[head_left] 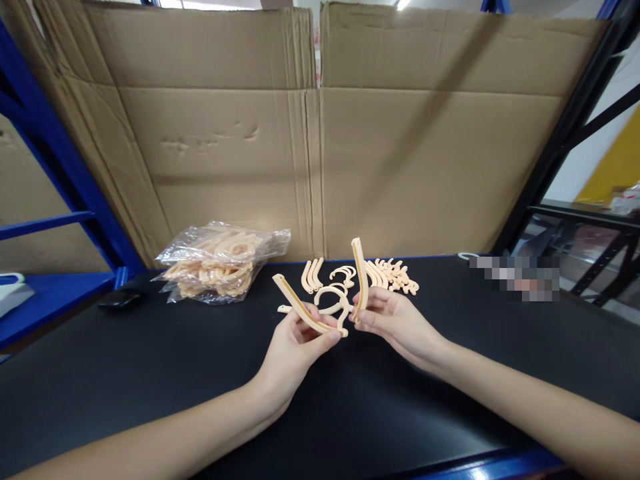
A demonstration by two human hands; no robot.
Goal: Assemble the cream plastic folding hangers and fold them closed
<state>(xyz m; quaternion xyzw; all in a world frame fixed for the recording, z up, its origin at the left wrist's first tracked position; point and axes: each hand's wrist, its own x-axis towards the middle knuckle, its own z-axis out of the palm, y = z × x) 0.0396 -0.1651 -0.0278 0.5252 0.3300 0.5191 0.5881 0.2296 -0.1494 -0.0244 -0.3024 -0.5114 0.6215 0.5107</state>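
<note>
Basically, pcs (312,275) on blk tabletop (200,360), cardbd (440,153) behind.

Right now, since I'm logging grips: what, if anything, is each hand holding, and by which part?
The left fingers hold a curved cream strip near its lower end; the right fingers hold a similar strip, also near its lower end.

Black tabletop (150,380), filled clear bag (225,261), loose curved beige strips (315,275), small hooked pieces (399,275), dark object (120,299)

Left hand (289,350) — partly hidden behind curved strip (299,306); pixelated patch (525,277) unreadable; white object (13,293) — cut by left edge.
</note>
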